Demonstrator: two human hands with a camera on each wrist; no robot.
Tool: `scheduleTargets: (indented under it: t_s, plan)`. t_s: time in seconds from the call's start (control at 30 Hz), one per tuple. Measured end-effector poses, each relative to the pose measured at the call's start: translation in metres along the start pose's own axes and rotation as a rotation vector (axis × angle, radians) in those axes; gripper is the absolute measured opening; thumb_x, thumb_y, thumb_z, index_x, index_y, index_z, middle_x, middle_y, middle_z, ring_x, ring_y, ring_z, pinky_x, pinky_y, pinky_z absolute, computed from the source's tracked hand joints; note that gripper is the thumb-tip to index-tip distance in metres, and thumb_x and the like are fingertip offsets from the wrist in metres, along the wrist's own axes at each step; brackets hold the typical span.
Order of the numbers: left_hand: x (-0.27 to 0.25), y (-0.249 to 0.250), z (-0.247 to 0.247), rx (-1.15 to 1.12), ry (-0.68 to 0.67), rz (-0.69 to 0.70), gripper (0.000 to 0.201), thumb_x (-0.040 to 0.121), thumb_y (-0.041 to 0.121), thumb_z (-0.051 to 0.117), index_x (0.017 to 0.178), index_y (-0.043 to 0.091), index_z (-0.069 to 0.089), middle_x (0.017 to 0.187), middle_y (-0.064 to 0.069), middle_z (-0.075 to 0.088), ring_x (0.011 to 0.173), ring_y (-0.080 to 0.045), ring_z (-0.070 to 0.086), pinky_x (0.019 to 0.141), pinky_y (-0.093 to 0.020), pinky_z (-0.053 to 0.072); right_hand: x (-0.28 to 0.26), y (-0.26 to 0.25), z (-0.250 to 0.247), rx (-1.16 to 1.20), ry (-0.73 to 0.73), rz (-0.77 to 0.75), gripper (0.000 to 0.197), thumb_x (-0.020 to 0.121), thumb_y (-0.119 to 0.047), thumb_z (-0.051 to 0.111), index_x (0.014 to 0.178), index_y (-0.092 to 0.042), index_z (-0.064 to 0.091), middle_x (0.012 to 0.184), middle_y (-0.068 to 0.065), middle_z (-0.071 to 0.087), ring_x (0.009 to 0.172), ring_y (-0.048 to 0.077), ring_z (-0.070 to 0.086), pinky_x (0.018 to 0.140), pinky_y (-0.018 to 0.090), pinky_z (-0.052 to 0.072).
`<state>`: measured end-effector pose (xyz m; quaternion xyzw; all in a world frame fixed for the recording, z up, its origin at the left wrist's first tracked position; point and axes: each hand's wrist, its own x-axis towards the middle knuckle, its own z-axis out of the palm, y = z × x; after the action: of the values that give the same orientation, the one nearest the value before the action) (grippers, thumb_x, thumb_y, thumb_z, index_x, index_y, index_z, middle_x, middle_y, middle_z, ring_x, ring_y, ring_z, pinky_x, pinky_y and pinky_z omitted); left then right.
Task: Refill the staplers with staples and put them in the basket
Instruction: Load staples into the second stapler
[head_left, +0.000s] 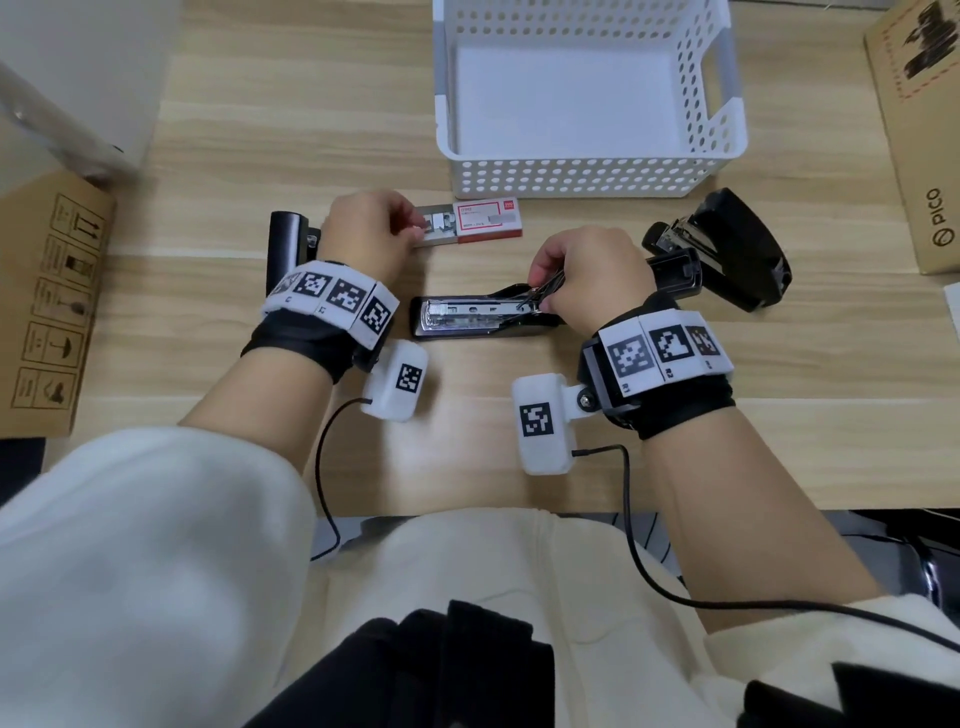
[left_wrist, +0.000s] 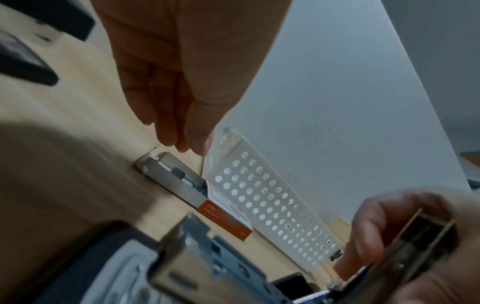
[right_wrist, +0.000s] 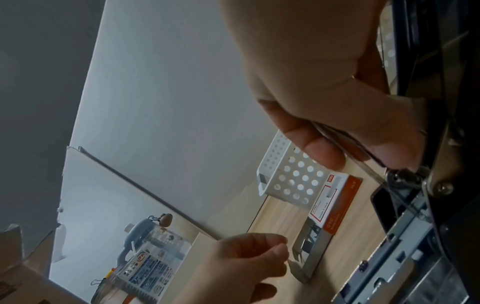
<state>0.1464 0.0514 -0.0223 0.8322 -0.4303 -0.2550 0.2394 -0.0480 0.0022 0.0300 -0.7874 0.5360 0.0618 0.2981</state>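
Head view: our right hand (head_left: 587, 280) pinches the pusher at the opened stapler (head_left: 488, 317), whose channel runs left-right on the surface. Our left hand (head_left: 371, 234), nearer, curls at the staple box (head_left: 470, 223) tray; whether it holds staples, we cannot tell.

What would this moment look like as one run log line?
left hand: reaching into staple box | right hand: holds open stapler pusher back | basket: no staplers inside

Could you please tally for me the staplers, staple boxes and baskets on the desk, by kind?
Staplers: 3 – opened stapler, left stapler, right stapler
Staple boxes: 1 – staple box
Baskets: 1 – white basket
Total: 5
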Motion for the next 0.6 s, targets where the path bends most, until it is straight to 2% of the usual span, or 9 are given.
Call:
scheduleTargets:
  t_s: [0.07,0.13,0.23,0.3,0.4,0.5,0.6]
  plan:
    - [0.012,0.004,0.000,0.082,-0.009,0.000,0.013,0.084,0.020,0.061,0.094,0.018,0.069,0.098,-0.005,0.069,0.095,-0.022,0.062,0.087,-0.032,0.048,0.002,-0.001,0.000,0.005,0.011,0.014,0.030,0.075,-0.001,0.065,0.079,-0.031,0.065,0.100,0.001,0.068,0.096,0.024,0.061,0.080,0.033,0.052]
    - [0.024,0.008,0.004,0.163,-0.034,-0.007,0.014,0.085,0.023,0.059,0.093,0.019,0.070,0.098,-0.006,0.069,0.095,-0.026,0.062,0.082,-0.034,0.048,0.004,-0.001,-0.001,0.005,0.012,0.022,0.030,0.075,-0.001,0.065,0.079,-0.031,0.064,0.100,-0.001,0.068,0.097,0.023,0.061,0.080,0.032,0.052]
    - [0.037,0.014,0.011,0.321,-0.100,-0.011,0.022,0.088,0.027,0.056,0.097,0.014,0.071,0.099,-0.013,0.069,0.093,-0.033,0.061,0.072,-0.034,0.044,0.006,-0.001,-0.002,0.001,-0.006,0.023,0.033,0.075,-0.001,0.066,0.076,-0.033,0.061,0.100,-0.002,0.068,0.097,0.021,0.061,0.080,0.031,0.051]
    - [0.044,0.017,0.014,0.391,-0.135,-0.023,0.024,0.088,0.027,0.057,0.096,0.009,0.071,0.096,-0.015,0.067,0.088,-0.034,0.059,0.068,-0.033,0.042,0.007,-0.001,-0.002,-0.002,-0.012,0.030,0.031,0.075,0.000,0.066,0.078,-0.031,0.064,0.099,-0.002,0.068,0.096,0.022,0.061,0.079,0.030,0.051]
    - [0.048,0.020,0.018,0.446,-0.128,-0.060,0.020,0.083,0.018,0.058,0.089,0.003,0.069,0.084,-0.014,0.059,0.076,-0.032,0.052,0.065,-0.031,0.041,0.006,-0.001,-0.002,-0.006,-0.012,0.036,0.030,0.075,0.000,0.066,0.083,-0.030,0.067,0.099,0.000,0.067,0.096,0.023,0.061,0.074,0.027,0.048]
    - [0.049,0.024,0.019,0.470,-0.125,-0.091,0.016,0.079,0.010,0.056,0.085,0.002,0.067,0.082,-0.014,0.055,0.076,-0.033,0.051,0.065,-0.032,0.041,0.004,-0.002,-0.002,-0.008,-0.014,0.039,0.031,0.077,0.000,0.066,0.082,-0.031,0.066,0.100,0.000,0.066,0.095,0.023,0.061,0.070,0.026,0.044]
    - [0.048,0.025,0.018,0.458,-0.131,-0.082,0.015,0.079,0.011,0.056,0.085,0.001,0.067,0.082,-0.015,0.056,0.076,-0.033,0.052,0.064,-0.032,0.041,0.003,-0.002,-0.002,-0.009,-0.014,0.043,0.031,0.077,0.000,0.065,0.083,-0.031,0.066,0.099,0.000,0.066,0.095,0.023,0.061,0.069,0.025,0.042]
